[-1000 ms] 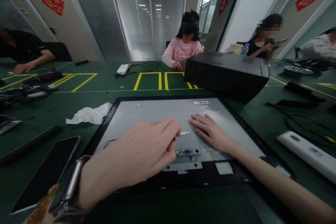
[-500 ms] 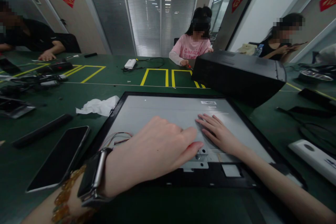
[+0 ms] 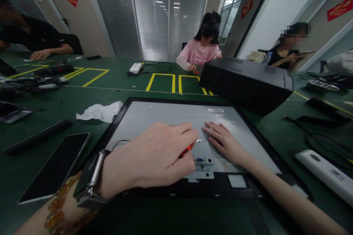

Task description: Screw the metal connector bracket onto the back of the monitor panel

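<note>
A display panel (image 3: 143, 112) with a grey metal back and black frame lies flat in front of me. Above its lower middle, my left hand (image 3: 162, 158) is closed around what looks like a screwdriver (image 3: 188, 148); only a bit of its orange-red handle shows between thumb and fingers, and its tip is hidden. Beside that hand is a metal bracket (image 3: 205, 174) with a blue video port (image 3: 199, 160). My right hand (image 3: 224, 141) rests flat on the panel, fingers spread, holding nothing. Thin wires (image 3: 117, 143) run out behind my left wrist.
A phone (image 3: 56, 167), a black bar (image 3: 38, 137) and crumpled tissue (image 3: 100, 112) lie left. Behind the panel stands a large black casing (image 3: 245, 82), where a person in pink (image 3: 200, 53) holds a red-handled tool. A white device (image 3: 325, 172) and cables lie right.
My left hand has turned and shifted slightly left, uncovering the orange-red handle and the blue port. My right hand stays flat on the panel. The view has shifted slightly.
</note>
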Demonstrator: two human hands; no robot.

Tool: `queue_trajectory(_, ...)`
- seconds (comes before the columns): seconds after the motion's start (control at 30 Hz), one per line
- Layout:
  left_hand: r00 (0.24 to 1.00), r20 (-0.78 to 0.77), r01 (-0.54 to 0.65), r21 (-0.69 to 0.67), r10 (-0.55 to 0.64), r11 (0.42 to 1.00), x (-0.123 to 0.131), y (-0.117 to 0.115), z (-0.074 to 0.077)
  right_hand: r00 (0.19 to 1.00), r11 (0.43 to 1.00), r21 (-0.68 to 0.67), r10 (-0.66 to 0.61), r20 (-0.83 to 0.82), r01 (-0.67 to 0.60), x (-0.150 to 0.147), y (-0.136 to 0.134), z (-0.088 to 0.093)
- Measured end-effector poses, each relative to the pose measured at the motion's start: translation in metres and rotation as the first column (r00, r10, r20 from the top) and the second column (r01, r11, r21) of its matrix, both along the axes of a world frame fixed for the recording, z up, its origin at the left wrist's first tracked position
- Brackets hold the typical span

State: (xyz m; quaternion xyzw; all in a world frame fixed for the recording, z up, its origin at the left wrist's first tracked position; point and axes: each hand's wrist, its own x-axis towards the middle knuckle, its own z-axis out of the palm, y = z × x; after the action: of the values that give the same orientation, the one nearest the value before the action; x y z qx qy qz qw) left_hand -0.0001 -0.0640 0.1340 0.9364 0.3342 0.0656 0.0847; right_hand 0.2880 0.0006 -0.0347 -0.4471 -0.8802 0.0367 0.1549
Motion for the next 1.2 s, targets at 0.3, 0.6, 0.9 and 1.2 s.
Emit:
queue_trajectory(0.3,1.000,-0.020,-0.006,0.069,0.008,0.998,-0.001,0.002,-0.003,1.000,1.000,-0.003,-0.003,0.016,0.003,-0.002,-0.002,0.002)
queue_trajectory(0.6,0.996,-0.077,-0.023,0.300,0.048,0.954,0.007,0.006,-0.013,0.999,1.000,-0.014,-0.002,0.034,0.003,0.000,-0.001,0.004)
queue_trajectory(0.9,0.997,-0.073,0.002,0.204,0.013,0.979,0.014,0.001,-0.007,1.000,1.000,-0.007,-0.001,0.008,0.001,0.004,-0.001,0.004)
queue_trajectory(1.2,0.999,-0.038,-0.019,0.135,0.024,0.991,0.014,0.003,-0.006,1.000,1.000,-0.013,-0.005,0.013,0.005,0.005,-0.001,0.004)
